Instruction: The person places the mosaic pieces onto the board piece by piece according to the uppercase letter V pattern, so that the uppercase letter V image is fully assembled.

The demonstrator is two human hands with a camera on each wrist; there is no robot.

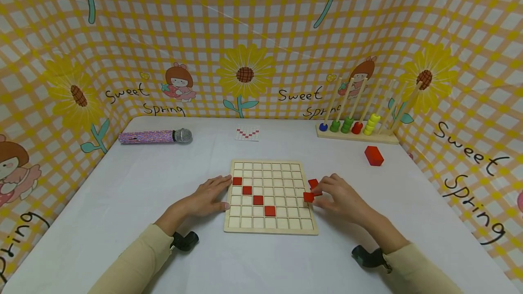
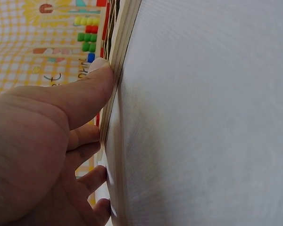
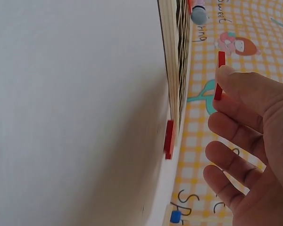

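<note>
A wooden grid board (image 1: pixel 245 233) lies on the table, with several red tiles (image 1: pixel 258 200) set in its cells in a diagonal from upper left to lower middle. My left hand (image 1: pixel 207 196) rests at the board's left side, thumb and fingers touching its edge. Between the thumb and forefinger of my right hand (image 1: pixel 341 198) is a thin red square tile (image 3: pixel 220 77), pinched and raised just above the board's right edge. Loose red tiles (image 1: pixel 313 183) lie on the table beside that edge, partly hidden by my right fingers.
Behind the board lies a small pattern card (image 1: pixel 247 133) with red squares. A glittery microphone (image 1: pixel 155 136) is at the back left. At the back right stands a bead-counting rack (image 1: pixel 357 137), with a red block (image 1: pixel 373 155) in front of it.
</note>
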